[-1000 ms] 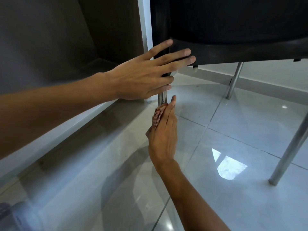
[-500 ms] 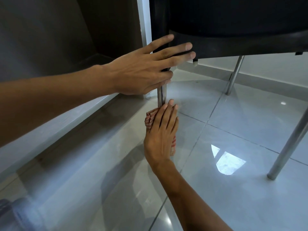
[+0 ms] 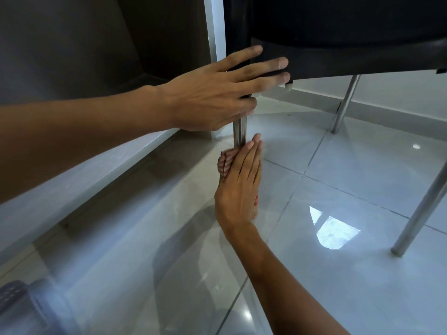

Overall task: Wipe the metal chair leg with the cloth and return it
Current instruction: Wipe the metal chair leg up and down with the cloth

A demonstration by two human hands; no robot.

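Observation:
A shiny metal chair leg (image 3: 239, 132) runs down from the corner of a black chair seat (image 3: 338, 56). My left hand (image 3: 217, 97) lies flat against that corner and the top of the leg, fingers spread. My right hand (image 3: 239, 187) presses a red-and-white striped cloth (image 3: 225, 162) around the leg just below the bare metal. The cloth and my hand hide the lower part of the leg.
Two more metal legs stand on the glossy white tiled floor (image 3: 350, 177), one at the back (image 3: 344, 105), one at the right (image 3: 420, 211). A pale low ledge (image 3: 84, 180) and a dark wall run along the left. A blurred grey object (image 3: 14, 296) sits bottom left.
My right hand slid the cloth down the leg, then came slightly back up. My left hand stayed on the seat corner.

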